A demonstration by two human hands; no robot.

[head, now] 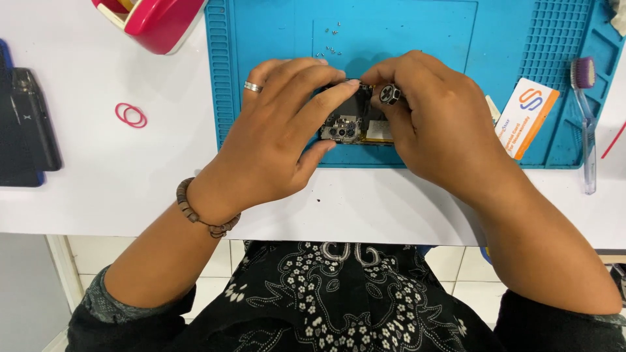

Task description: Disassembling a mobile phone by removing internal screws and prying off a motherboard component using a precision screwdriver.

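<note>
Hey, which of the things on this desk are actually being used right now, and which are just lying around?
In use:
left hand steadying the opened phone
right hand holding a screwdriver
loose screws
blue mat

Lying about:
toothbrush
card
red rubber bands
pink tape dispenser
black device

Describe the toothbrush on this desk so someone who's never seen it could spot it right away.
Start at the blue work mat on the white table and go to its right edge. There, right of the white and orange card, lies the toothbrush, pointing away from the person. It alone has a clear handle and purple bristled head.
</note>
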